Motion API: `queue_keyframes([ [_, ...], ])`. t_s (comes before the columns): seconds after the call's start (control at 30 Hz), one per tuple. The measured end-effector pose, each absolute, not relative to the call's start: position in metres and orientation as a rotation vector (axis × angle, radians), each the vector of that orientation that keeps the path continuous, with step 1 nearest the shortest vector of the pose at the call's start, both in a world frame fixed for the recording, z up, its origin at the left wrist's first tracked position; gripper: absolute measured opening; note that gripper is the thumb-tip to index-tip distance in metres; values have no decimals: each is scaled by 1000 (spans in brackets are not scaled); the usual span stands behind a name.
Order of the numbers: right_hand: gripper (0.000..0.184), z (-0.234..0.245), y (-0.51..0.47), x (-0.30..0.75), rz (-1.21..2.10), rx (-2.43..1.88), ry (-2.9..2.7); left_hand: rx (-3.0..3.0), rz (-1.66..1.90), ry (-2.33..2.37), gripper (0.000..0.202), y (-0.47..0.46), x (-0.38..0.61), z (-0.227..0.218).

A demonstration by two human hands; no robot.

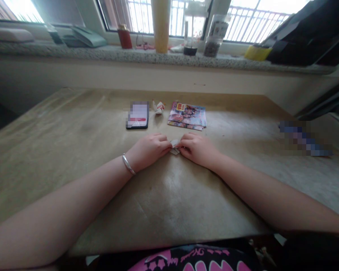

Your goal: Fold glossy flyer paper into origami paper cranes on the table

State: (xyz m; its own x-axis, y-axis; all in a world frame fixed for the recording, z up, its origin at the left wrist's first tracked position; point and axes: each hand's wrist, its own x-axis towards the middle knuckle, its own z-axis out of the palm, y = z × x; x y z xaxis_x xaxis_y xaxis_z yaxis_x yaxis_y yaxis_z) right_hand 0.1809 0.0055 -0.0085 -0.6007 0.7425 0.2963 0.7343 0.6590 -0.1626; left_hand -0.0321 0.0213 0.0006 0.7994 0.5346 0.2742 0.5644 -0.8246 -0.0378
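Both hands rest together on the tan table (73, 150), pinching a small folded piece of paper (175, 146) between them. My left hand (148, 148), a silver bangle on its wrist, has its fingers curled onto the paper's left side. Fingers of my right hand (197, 148) close on its right side. Most of the paper is hidden by the fingers.
Just beyond the hands lie a phone (137, 115), a small folded paper figure (159, 107) and a stack of printed colour sheets (187, 115). A blurred object (305, 139) lies at the right. The stone windowsill (101, 52) carries bottles, jars and a red can (125, 37).
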Motion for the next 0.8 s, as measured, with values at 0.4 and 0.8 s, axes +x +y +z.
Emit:
queue_keyframes([
  [0.4,13,-10,12,178,232,-1315,-2406,-2809,-466,-1116,22,20,-30,-2],
  [0.8,20,-12,12,180,366,-1427,-2250,-2807,-569,-1237,12,21,-31,-2],
])
